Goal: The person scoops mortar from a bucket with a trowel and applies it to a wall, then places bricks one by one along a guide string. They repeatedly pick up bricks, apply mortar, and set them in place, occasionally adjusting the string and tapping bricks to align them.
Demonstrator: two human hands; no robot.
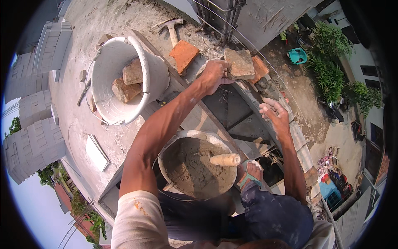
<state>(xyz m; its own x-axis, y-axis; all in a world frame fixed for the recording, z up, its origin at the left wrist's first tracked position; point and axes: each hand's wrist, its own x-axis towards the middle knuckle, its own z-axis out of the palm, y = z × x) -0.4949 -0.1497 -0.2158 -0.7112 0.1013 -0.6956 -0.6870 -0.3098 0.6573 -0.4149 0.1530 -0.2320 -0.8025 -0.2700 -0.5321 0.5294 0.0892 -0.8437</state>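
My left hand (214, 76) grips a mortar-smeared brick (239, 64) by its near left edge, at the top of the low wall (286, 124). Just beyond that brick lies an orange brick (260, 69) on the wall. My right hand (275, 115) hovers beside the wall with its fingers loosely bent and apart, holding nothing. Between my arms sits a bucket of wet mortar (195, 166). A tool's wooden handle (225, 159) sticks out of the mortar; its lower end is hidden.
A large white bucket (157, 79) on the left holds brick pieces (128, 85). Beyond it lie a hammer (171, 31) and an orange brick (183, 56). Steel rebar (232, 18) rises ahead. A taut string (265, 58) runs along the wall, with a drop to a yard (304, 99) on the right.
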